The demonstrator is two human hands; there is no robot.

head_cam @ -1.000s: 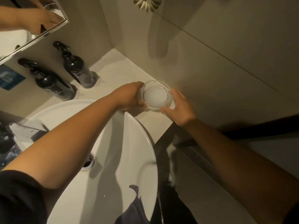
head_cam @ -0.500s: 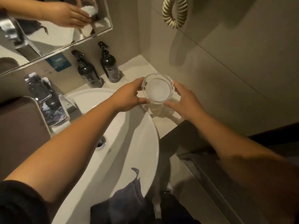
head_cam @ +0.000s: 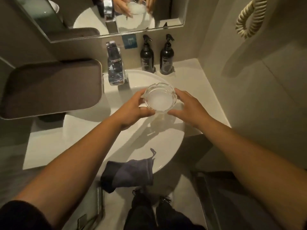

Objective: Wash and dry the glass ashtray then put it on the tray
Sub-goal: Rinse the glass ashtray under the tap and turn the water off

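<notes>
The round clear glass ashtray [head_cam: 159, 99], notched rim, cloudy white base, sits upright over the white oval basin [head_cam: 167, 146], left hand [head_cam: 135, 108] and right hand [head_cam: 187, 107] gripping opposite sides. Bottle labels unreadable.

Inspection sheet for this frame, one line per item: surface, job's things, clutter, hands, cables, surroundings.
Surface: white basin on a pale counter, no water seen running.
Job's things: glass ashtray held upright over the basin; brown tray beside the faucet.
Clutter: dark cloth draped over the basin's near rim; two black pump bottles.
Hands: left hand and right hand both grip the ashtray's sides.
Cables: coiled cord on the right wall.
Surroundings: mirror above.
</notes>
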